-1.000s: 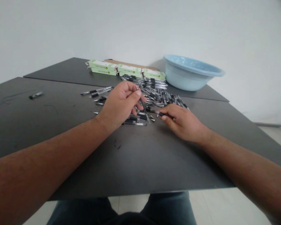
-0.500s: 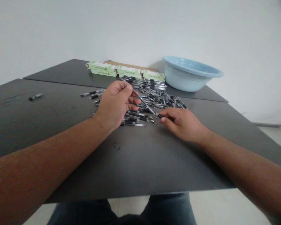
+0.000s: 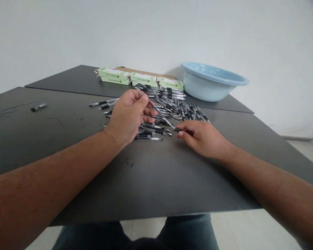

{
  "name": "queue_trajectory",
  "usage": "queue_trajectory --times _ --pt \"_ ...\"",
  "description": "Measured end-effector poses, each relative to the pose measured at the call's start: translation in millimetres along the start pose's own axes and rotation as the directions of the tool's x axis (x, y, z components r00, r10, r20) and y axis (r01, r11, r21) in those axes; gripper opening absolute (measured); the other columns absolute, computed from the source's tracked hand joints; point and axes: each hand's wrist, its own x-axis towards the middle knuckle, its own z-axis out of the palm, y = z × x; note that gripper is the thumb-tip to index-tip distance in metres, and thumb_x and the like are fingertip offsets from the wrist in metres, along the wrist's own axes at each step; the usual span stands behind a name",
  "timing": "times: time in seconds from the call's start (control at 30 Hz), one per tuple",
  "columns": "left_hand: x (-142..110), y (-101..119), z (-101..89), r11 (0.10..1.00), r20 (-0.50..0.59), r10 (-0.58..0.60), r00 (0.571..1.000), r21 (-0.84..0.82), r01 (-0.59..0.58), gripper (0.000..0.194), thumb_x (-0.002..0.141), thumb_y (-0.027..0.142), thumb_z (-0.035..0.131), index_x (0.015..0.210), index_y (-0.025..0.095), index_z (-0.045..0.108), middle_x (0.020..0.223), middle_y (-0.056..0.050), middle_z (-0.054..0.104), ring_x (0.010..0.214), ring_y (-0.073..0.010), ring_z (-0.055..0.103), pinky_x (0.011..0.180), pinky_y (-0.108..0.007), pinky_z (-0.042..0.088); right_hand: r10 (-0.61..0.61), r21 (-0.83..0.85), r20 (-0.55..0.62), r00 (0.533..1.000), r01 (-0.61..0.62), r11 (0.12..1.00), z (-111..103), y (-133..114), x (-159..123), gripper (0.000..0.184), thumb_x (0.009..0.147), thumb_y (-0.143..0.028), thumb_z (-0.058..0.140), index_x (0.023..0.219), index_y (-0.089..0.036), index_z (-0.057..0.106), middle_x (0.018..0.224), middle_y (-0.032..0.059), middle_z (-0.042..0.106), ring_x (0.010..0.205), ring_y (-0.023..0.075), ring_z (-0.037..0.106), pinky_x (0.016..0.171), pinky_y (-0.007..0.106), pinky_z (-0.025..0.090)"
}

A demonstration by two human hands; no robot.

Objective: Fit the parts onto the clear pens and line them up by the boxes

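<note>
My left hand (image 3: 129, 116) is closed in a pinch on a thin pen refill (image 3: 160, 115) that slants down to the right. Its tip meets a black pen barrel (image 3: 184, 131) gripped in my right hand (image 3: 202, 138), whose fingers are curled round it, low over the dark table (image 3: 151, 173). Just behind both hands lies a spread heap of black and clear pens (image 3: 169, 104) and loose pen parts.
Three light green boxes (image 3: 141, 78) lie in a row at the back, a brown flat box behind them. A pale blue basin (image 3: 212, 81) stands at the back right. One small dark part (image 3: 39, 107) lies alone at the left. My knees show below the table's front edge.
My left hand has tilted the refill from pointing down at the pile to slanting right, so its tip now meets the barrel in my right hand, which has lifted slightly.
</note>
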Motion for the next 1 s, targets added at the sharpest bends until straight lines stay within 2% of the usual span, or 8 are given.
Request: queue_trajectory --times 0.17,0.47,1.0 --pt "-0.3 -0.5 -1.2 0.998 0.016 0.017 1.000 0.060 -0.018 0.013 0.100 0.030 0.060 0.097 0.024 0.049 0.089 -0.001 0.067 0.068 -0.0125 0.069 0.053 -0.023 0.056 0.006 0.010 -0.006 1.000 -0.006 1.000 0.2 0.1 -0.1 0.017 0.098 -0.021 0.059 0.107 -0.019 0.073 0.096 0.0030 0.079 0.086 0.0185 0.072 0.079 0.029 0.050" --pt "-0.7 0.3 0.3 1.000 0.009 -0.002 1.000 -0.010 0.002 0.008 0.100 0.023 0.057 0.095 0.023 0.051 0.088 -0.001 0.065 0.066 -0.0122 0.069 0.050 -0.023 0.055 0.000 0.000 -0.006 1.000 0.000 1.000 0.1 -0.5 0.3 0.017 0.098 -0.022 0.057 0.106 -0.020 0.073 0.095 0.0037 0.079 0.086 0.0195 0.072 0.079 0.030 0.051" --pt "-0.1 -0.5 0.6 1.000 0.002 -0.009 1.000 -0.009 0.009 0.010 0.098 0.025 0.061 0.094 0.024 0.052 0.083 0.000 0.069 0.066 -0.0135 0.070 0.050 -0.023 0.056 0.021 -0.005 0.003 1.000 -0.021 1.000 1.0 0.7 0.1 0.019 0.098 -0.024 0.058 0.108 -0.021 0.074 0.098 0.0041 0.080 0.088 0.0201 0.073 0.080 0.030 0.052"
